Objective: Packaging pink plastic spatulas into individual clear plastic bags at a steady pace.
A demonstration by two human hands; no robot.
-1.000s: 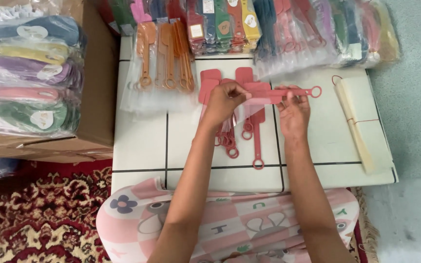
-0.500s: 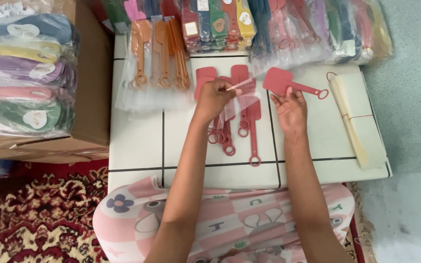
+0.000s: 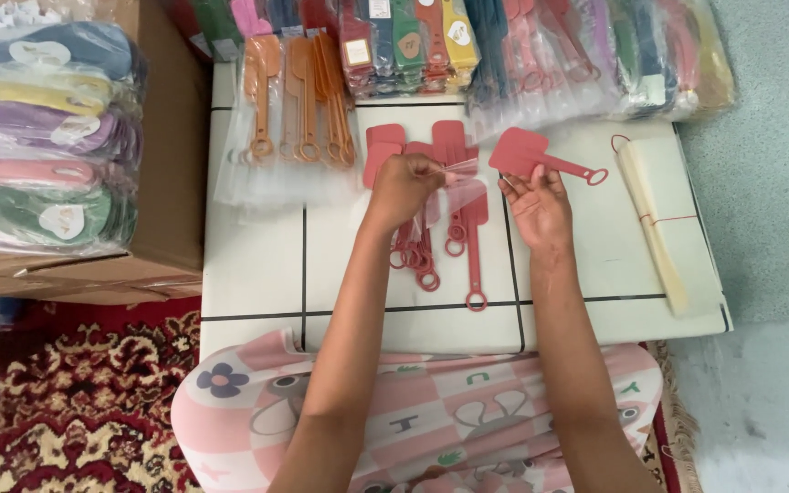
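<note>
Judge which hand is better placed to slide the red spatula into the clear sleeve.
Right. The right hand already holds the red spatula, blade toward the clear sleeve, which the left hand pinches over the red pile.

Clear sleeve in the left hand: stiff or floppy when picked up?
Probably floppy: the clear plastic sleeve is thin and see-through, drooping past the left hand. Likely very light, and its glossy film may slip. The banded sleeve stack lies flat, so it is unlikely to roll.
</note>
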